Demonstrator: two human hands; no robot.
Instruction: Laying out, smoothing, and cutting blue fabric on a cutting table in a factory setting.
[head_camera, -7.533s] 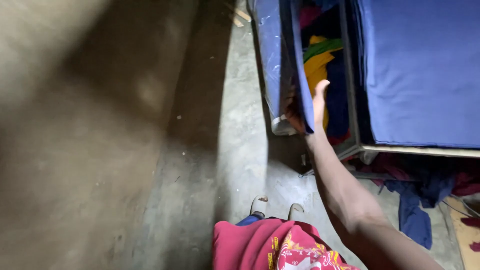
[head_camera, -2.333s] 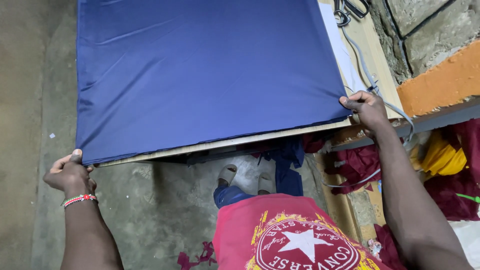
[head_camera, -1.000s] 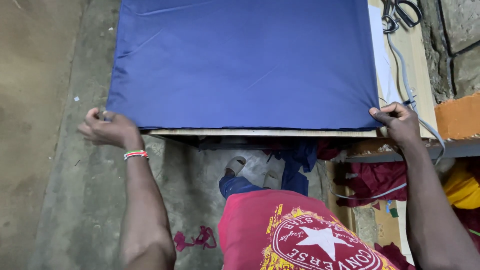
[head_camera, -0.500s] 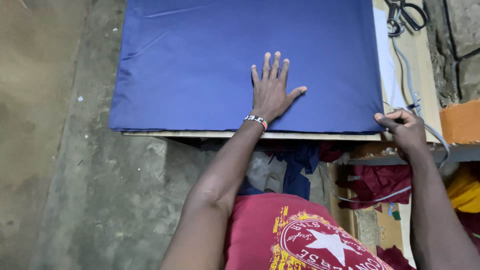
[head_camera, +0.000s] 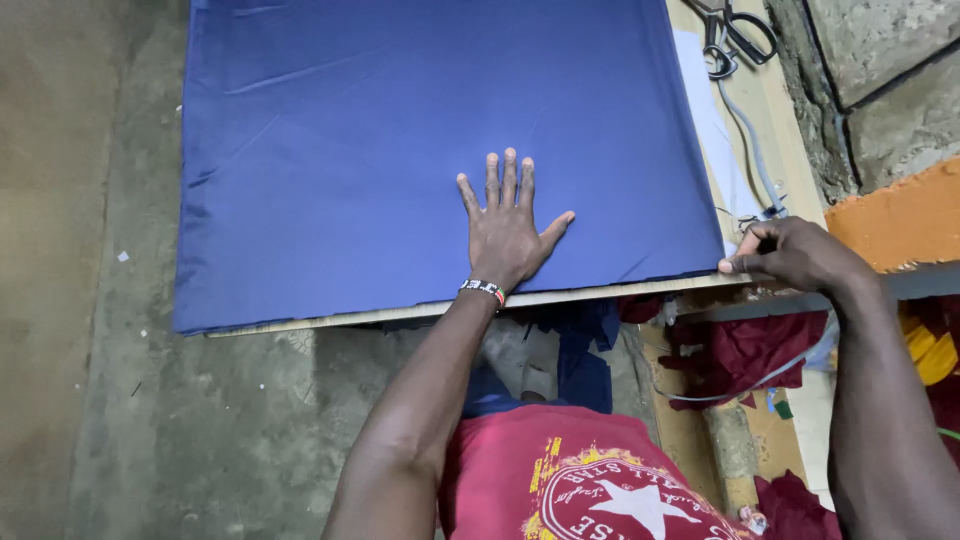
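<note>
At frame centre the left hand (head_camera: 508, 232) lies flat, fingers spread, on the blue cloth (head_camera: 400, 140), while the right hand (head_camera: 795, 255) pinches its lower-right corner.

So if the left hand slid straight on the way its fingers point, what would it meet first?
Only more blue cloth: the left hand lies flat on it, fingers pointing toward the far edge. Nothing else shows in that line.

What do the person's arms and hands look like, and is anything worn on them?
Both arms are bare, with no sleeves in view. The left hand has a narrow beaded wristband in white, dark and red at the wrist. The right hand shows no glove, ring or band. A red printed shirt covers the chest.
</note>
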